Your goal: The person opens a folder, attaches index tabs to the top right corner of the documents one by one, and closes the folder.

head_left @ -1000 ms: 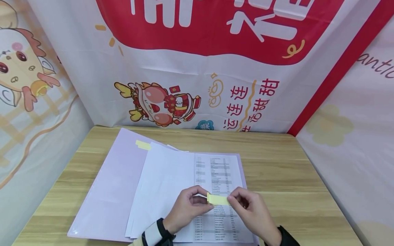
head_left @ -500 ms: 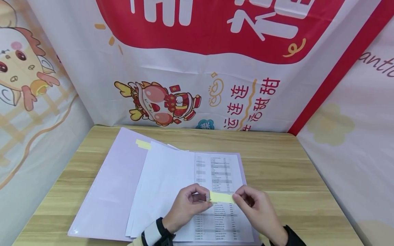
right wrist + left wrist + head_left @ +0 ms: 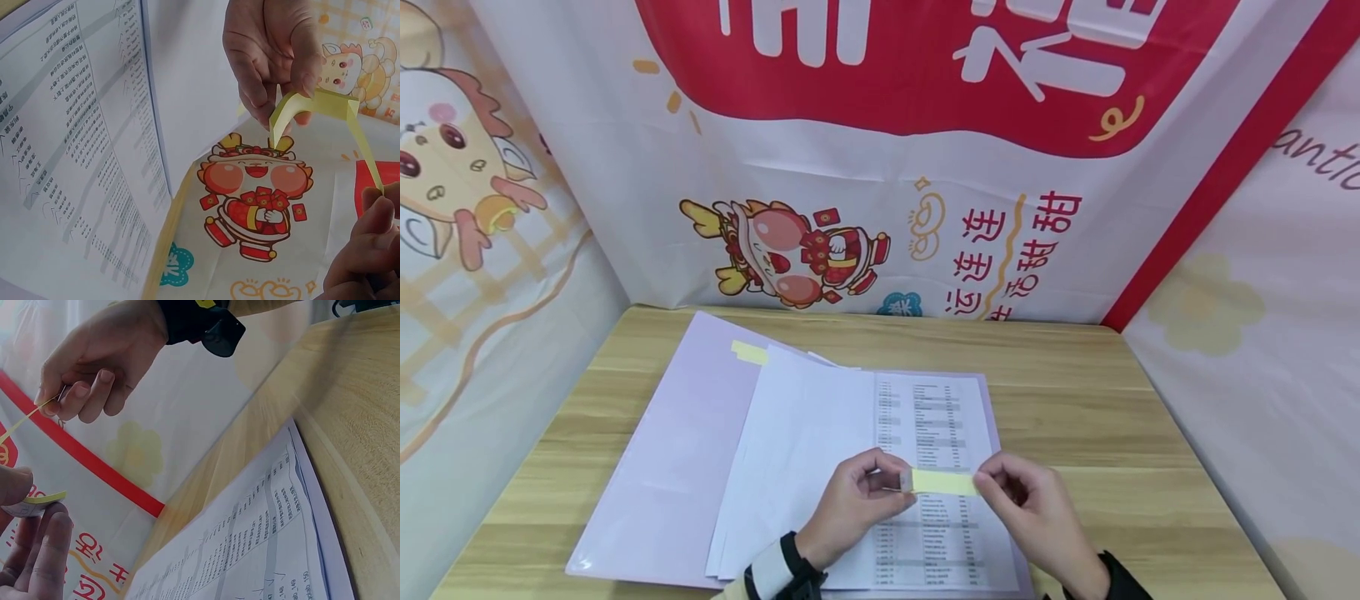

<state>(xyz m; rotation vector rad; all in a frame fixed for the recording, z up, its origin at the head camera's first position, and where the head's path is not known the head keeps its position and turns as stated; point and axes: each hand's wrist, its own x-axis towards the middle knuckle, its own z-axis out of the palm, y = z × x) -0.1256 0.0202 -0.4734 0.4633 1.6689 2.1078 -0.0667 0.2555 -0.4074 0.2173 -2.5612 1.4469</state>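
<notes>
My left hand [image 3: 859,500] holds a small pad of yellow sticky notes [image 3: 315,105] between thumb and fingers, above the open pages. A yellow sticky note [image 3: 943,482] stretches from the pad to my right hand [image 3: 1030,510], whose thumb and index finger pinch its free end. In the right wrist view the note slants down from the pad's edge and looks still joined there. Beneath both hands, a printed list [image 3: 925,417] with grey-shaded rows lies in an open lilac folder [image 3: 655,467]. The left wrist view shows the pad bent slightly in the left fingers.
A blank white sheet [image 3: 812,417] lies on the folder's left side. One yellow sticky tab [image 3: 749,353] sticks out at its top corner. The wooden table [image 3: 1090,433] is enclosed by printed cloth [image 3: 820,158] at the back and sides.
My right hand has moved a little to the right, drawing the yellow note out longer from the pad. The left hand has hardly moved.
</notes>
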